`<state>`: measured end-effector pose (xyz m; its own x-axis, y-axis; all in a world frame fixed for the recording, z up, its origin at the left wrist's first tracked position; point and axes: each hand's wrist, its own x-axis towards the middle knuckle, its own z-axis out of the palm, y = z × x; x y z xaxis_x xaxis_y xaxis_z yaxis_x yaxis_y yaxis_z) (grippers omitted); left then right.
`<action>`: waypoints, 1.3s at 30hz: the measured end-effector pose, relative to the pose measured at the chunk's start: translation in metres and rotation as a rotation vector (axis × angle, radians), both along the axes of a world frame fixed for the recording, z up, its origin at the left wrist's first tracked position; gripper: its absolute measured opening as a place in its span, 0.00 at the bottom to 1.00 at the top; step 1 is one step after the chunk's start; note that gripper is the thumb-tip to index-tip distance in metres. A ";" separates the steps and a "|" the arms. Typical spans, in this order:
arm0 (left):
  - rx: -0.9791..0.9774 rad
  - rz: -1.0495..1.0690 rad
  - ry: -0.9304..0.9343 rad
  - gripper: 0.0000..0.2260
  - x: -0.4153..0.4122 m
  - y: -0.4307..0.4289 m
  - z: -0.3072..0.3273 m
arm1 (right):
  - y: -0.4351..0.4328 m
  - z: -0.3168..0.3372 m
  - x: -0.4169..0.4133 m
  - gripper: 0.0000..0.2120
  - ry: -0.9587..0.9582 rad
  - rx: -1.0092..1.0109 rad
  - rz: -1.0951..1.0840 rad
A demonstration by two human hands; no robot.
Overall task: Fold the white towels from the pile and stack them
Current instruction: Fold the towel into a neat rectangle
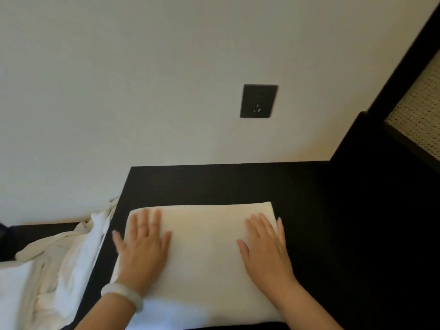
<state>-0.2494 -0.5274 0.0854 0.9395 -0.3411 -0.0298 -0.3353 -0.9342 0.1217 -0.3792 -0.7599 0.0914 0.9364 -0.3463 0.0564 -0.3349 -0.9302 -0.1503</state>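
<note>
Folded towel [202, 253] lying on dark desk [321, 210], long axis running left–right. Left hand [142, 248] and right hand [266, 248] pressing flat on towel ends, fingers [145, 220] spread straight. Unfolded pile [52, 265] lying left of towel, nearer left hand.

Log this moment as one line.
phase: pressing folded towel | left hand: flat on towel | right hand: flat on towel | pile: unfolded, left

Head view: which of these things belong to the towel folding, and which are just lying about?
Part of the job: folded white towel, pressed flat by left hand and right hand; rumpled towel pile at its left.
Just there: black wall socket; dark table; pale bracelet on the left wrist; woven panel at far right.
</note>
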 end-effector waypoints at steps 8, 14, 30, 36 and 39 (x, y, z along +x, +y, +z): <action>-0.019 -0.080 0.023 0.28 -0.011 0.006 -0.018 | -0.019 -0.027 0.053 0.30 0.106 -0.048 0.156; -0.025 0.241 0.121 0.29 -0.013 0.046 -0.001 | -0.013 -0.008 0.062 0.31 0.130 -0.103 -0.148; -0.290 0.110 0.203 0.32 -0.049 0.070 -0.010 | -0.048 -0.038 -0.033 0.33 -0.014 0.252 -0.512; -0.506 0.432 0.491 0.30 -0.018 0.066 0.015 | -0.057 -0.010 -0.020 0.27 0.067 0.925 -0.761; -0.630 0.556 0.712 0.27 -0.009 0.069 0.028 | -0.066 0.008 -0.019 0.29 0.113 1.314 -0.792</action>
<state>-0.2589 -0.4586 0.1133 0.8035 -0.0207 -0.5950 0.4488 -0.6355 0.6282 -0.3983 -0.8258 0.0999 0.4721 -0.4885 -0.7339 -0.7296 0.2507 -0.6362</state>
